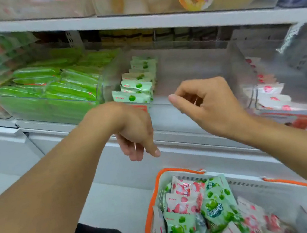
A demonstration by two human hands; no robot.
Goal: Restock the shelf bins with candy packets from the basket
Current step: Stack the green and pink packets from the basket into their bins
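Both bare forearms reach forward from the lower corners; the left hand (133, 133) hangs bent down at the wrist, back of the hand up, fingers loosely curled and pointing downward, holding nothing. The right hand (204, 105) is raised higher and apart from it; its fingers curl inward, thumb extended leftward, nothing visibly in its grasp.

Open room right of bin's packets (138, 83)
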